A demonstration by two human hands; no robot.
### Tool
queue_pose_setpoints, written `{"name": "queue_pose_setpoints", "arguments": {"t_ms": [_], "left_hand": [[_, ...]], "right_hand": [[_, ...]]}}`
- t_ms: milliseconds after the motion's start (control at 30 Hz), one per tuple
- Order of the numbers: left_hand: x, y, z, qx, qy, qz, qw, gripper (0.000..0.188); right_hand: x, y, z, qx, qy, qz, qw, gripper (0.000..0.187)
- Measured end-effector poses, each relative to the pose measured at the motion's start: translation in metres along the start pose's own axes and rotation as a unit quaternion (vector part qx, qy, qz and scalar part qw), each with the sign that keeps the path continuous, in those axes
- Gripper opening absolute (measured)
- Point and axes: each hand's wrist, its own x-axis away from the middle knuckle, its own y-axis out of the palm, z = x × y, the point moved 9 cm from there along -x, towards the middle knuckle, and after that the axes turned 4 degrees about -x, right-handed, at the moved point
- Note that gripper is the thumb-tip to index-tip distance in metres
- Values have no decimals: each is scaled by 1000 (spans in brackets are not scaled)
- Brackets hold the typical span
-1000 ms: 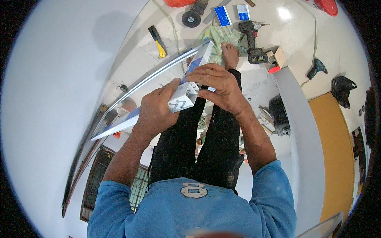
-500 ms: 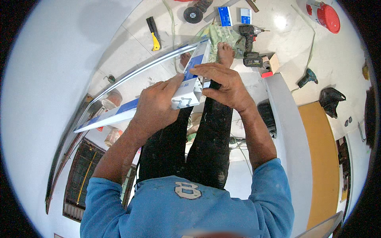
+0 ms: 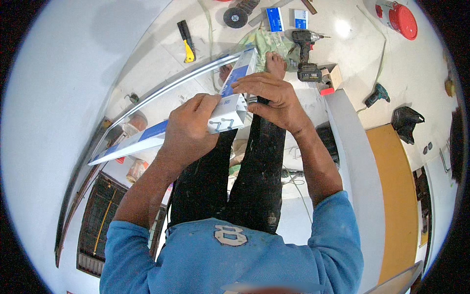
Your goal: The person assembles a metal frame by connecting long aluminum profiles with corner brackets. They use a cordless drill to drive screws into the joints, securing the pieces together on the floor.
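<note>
A long white metal frame (image 3: 152,137) with blue protective film slants before me, its cut, hollow end close to my body. Two small bolt-like metal pieces (image 3: 226,123) show at that end. My left hand (image 3: 193,122) is closed round the frame beside the cut end. From the right, my right hand (image 3: 274,100) reaches over the frame, its fingertips on the filmed face and its thumb by the hollow edge. Whether something small sits between its thumb and fingers is hidden.
On the floor ahead lie a yellow-handled tool (image 3: 187,43), an angle grinder (image 3: 236,17), blue boxes (image 3: 275,19) and a cordless drill (image 3: 307,49). A green drill (image 3: 377,96), a black bag (image 3: 407,124) and a red-lidded bucket (image 3: 401,20) are to the right. A pale wall (image 3: 63,88) rises at left.
The frame's near end and both hands have shifted slightly to the left. My left hand's fingers are drawn in more on the frame. My right hand stays at the end.
</note>
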Motion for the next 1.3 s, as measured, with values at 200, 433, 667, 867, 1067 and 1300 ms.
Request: {"name": "queue_pose_setpoints", "arguments": {"t_ms": [200,433,667,867,1067,1300], "left_hand": [[-1,1,-2,3,-20,-17,1000,44],[1,4,-5,-20,-9,-13,1000,45],[5,5,0,-22,42,26,999,43],[7,7,-1,-27,61,38,997,46],[6,5,-1,-29,46,22,998,42],[4,4,-6,-6,22,11,1000,48]], "right_hand": [[19,3,2,-43,101,75,991,62],[44,27,-9,2,126,190,974,62],[49,33,-16,67,125,210,967,61],[48,34,-15,68,99,204,972,62],[48,35,-14,60,128,211,967,62],[49,39,-17,43,102,235,966,64]]}}
